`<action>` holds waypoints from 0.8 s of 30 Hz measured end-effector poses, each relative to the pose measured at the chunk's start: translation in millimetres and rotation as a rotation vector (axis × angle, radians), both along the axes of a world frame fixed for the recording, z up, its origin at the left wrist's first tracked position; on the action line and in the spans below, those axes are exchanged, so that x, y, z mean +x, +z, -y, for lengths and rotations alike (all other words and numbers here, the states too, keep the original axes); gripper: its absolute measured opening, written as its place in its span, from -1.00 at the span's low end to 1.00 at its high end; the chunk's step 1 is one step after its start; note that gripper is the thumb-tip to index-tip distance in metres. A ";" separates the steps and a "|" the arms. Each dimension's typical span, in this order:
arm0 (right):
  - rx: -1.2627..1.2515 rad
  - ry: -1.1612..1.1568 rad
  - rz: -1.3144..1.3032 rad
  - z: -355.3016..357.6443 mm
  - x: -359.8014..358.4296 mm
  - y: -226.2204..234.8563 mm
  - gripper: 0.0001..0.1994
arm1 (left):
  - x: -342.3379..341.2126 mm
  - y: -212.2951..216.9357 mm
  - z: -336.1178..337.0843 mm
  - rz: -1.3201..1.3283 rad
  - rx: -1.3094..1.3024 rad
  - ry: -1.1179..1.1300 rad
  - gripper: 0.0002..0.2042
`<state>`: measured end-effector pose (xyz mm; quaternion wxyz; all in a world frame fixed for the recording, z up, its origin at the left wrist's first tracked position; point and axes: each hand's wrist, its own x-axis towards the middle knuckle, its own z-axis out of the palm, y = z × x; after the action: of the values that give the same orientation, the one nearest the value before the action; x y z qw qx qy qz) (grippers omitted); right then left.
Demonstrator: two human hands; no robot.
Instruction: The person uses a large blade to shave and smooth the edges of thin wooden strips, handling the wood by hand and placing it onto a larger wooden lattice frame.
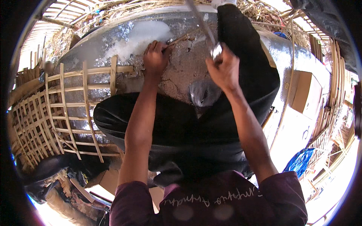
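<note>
My left hand (155, 58) is closed on a thin bamboo stick (183, 38), which points away to the upper right over a worn brown mat (177, 73). In my right hand (225, 68), fingers wrapped round its handle, is a long knife with a shiny metal collar (216, 51). Its raised blade (202, 22) is blurred and runs up past the top edge of the view. Between my legs, near the right wrist, lies a crumpled clear plastic bag (203, 93).
A bamboo lattice (86, 94) lies left of my left arm, with a woven bamboo panel (28, 130) beyond it. To the right stand a cardboard box (302, 91) and a blue plastic sheet (299, 162). Cut straw and scraps (260, 13) litter the far side.
</note>
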<state>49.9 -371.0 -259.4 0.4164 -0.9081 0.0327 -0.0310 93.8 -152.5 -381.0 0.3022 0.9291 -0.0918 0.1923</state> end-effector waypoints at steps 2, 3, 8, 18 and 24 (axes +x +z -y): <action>0.108 0.025 0.177 -16.6 15.3 33.2 -0.82 | -2.9 -2.8 -8.1 -0.005 0.015 0.018 -0.74; 0.195 0.004 0.200 -20.7 19.6 35.9 -0.80 | -4.0 -3.7 -10.1 -0.003 0.022 0.028 -0.74; -0.105 -0.032 -0.234 9.0 -37.6 -77.8 -0.68 | 4.7 3.0 2.8 0.065 -0.004 -0.009 -0.74; -0.118 0.001 -0.218 4.7 -5.7 -32.6 -0.74 | 4.3 1.4 -0.8 0.035 0.016 -0.006 -0.74; 0.123 -0.007 0.233 -14.2 23.0 49.9 -0.85 | -1.9 -3.0 -7.3 -0.002 0.031 0.032 -0.75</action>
<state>72.9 -356.8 -209.4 0.4723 -0.8709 -0.0111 -0.1358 92.0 -145.2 -384.0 0.2847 0.9352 -0.0795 0.1949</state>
